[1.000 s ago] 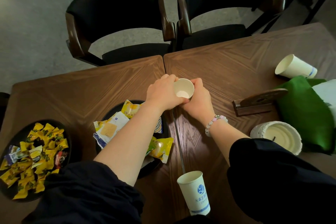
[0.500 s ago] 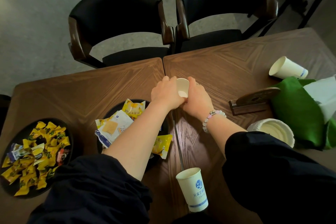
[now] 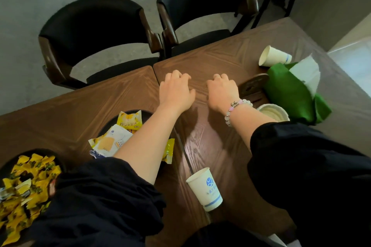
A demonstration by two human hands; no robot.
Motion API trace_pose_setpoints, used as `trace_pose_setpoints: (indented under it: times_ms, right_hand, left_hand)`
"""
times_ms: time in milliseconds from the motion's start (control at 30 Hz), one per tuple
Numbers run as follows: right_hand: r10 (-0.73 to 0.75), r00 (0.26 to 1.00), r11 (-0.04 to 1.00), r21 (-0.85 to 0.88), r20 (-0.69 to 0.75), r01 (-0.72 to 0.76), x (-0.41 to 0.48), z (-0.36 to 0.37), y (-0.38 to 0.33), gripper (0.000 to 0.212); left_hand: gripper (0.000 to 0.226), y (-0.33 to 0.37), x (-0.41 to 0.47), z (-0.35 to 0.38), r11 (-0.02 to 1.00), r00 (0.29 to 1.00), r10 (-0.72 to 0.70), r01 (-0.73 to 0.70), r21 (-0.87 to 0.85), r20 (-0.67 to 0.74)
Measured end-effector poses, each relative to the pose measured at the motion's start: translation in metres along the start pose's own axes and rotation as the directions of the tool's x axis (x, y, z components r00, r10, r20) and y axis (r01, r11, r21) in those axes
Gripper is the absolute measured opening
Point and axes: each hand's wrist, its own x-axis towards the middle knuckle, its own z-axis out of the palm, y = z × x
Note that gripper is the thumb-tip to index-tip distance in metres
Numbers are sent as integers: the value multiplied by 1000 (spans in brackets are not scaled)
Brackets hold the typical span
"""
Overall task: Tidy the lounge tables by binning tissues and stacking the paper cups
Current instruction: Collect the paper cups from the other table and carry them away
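My left hand [image 3: 176, 92] and my right hand [image 3: 222, 92] hover palm down over the wooden table [image 3: 220, 60], a hand's width apart, fingers spread and slightly curled, nothing in either. A white paper cup with a blue logo [image 3: 204, 188] stands upright near the table's front edge, between my forearms. A second paper cup [image 3: 273, 56] lies on its side at the far right. White tissue [image 3: 307, 72] sticks out of a green cloth holder [image 3: 289, 90]. The small cup from the earlier frames is not visible.
A white round bowl [image 3: 273, 112] and a dark wooden stand [image 3: 253, 86] sit right of my right wrist. Two black plates hold snack packets [image 3: 112, 142] and yellow sweets [image 3: 26, 182] on the left table. Two black armchairs [image 3: 96, 32] stand beyond the tables.
Both hands were closed around a small paper cup at the table seam. Now they have parted, moved right and hold nothing, and that cup is out of sight. The camera has swung right.
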Motion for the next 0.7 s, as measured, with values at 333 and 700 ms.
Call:
trace_pose_setpoints:
  times_ms: [333, 700]
  right_hand:
    - [21, 996, 999, 46, -87, -17, -18, -13, 53, 37]
    - [-134, 983, 988, 58, -128, 143, 10, -37, 112, 40]
  left_hand:
    - [42, 43, 0, 16, 992, 992, 94, -101, 80, 88]
    - [44, 96, 13, 14, 995, 993, -70, 63, 79, 97]
